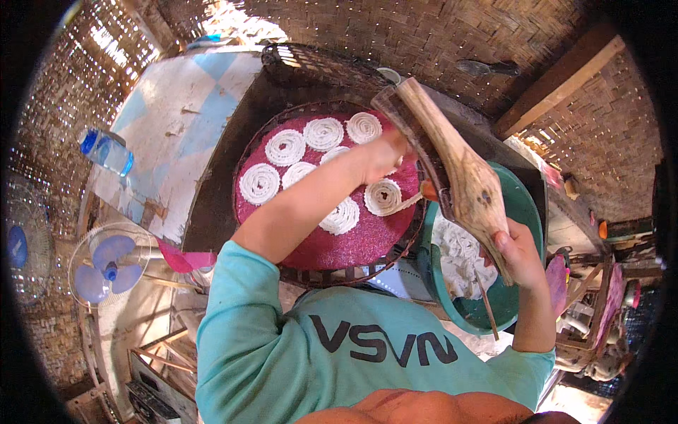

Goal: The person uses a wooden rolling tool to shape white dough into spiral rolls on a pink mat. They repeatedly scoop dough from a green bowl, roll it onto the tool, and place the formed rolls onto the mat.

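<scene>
A hand press of two wooden pieces, one pale (466,159) and one dark (410,130), slants over a round tray (344,249) lined in dark pink. My right hand (519,254) grips the lower end of the pale piece. My left hand (389,153), blurred, closes at the dark piece, its fingers partly hidden behind it. From beneath the press a white dough strand (410,203) runs to a coil (383,196). Several other white coils (259,183) lie on the tray, some covered by my left forearm. Under my right hand a green basin (522,206) holds white dough (458,254).
A thin stick (487,307) leans in the basin. At left is a blue-and-white worn tabletop (175,127) with a plastic bottle (107,152), and a fan (109,270) stands below it. A wooden post (561,79) and woven walls (424,26) rise behind.
</scene>
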A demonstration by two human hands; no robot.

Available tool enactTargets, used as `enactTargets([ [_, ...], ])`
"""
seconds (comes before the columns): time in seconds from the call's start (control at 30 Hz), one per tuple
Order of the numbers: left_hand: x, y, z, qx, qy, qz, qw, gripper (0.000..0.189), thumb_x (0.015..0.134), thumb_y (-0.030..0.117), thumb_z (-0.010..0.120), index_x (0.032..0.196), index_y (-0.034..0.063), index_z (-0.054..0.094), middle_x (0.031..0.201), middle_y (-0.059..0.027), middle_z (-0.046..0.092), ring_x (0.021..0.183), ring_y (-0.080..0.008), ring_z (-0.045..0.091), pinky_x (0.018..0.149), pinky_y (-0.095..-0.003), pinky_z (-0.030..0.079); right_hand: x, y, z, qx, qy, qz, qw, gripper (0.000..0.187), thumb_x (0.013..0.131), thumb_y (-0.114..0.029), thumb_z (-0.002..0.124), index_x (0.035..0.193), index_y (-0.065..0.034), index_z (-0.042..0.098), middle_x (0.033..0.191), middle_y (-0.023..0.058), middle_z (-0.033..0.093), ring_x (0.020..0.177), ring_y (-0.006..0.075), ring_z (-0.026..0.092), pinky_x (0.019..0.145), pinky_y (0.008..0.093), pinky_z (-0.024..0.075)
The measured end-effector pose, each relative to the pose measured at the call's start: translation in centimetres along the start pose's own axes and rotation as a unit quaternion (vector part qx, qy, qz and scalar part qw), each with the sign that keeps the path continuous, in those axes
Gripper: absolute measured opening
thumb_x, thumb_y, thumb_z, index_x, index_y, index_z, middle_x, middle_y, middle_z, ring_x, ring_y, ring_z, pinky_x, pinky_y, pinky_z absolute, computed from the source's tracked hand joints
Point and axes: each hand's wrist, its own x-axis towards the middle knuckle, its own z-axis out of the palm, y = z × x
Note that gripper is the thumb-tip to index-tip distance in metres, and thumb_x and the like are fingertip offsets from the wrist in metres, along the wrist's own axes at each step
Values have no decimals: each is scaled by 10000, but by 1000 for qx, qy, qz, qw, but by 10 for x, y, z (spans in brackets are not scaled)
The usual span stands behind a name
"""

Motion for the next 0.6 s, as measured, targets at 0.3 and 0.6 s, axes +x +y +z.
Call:
enactTargets([
  [0.3,-15,-34,-5,165,-38,-59,984,629,929,607,317,1032,68,625,1081,-110,619,1081,-234,515,991,-411,317,-5,0,6,38,-4,-10,999,663,800,-603,586,964,40,579,715,57,585,605,113,559,522,252,465],
  [0.6,-32,-1,1,53,-26,-105,993,495,973,437,372,1090,5,581,980,-93,656,908,-158,585,873,-298,432,-15,0,-8,59,70,-46,995,786,751,-700,559,997,47,566,734,70,588,626,120,570,524,243,473],
])
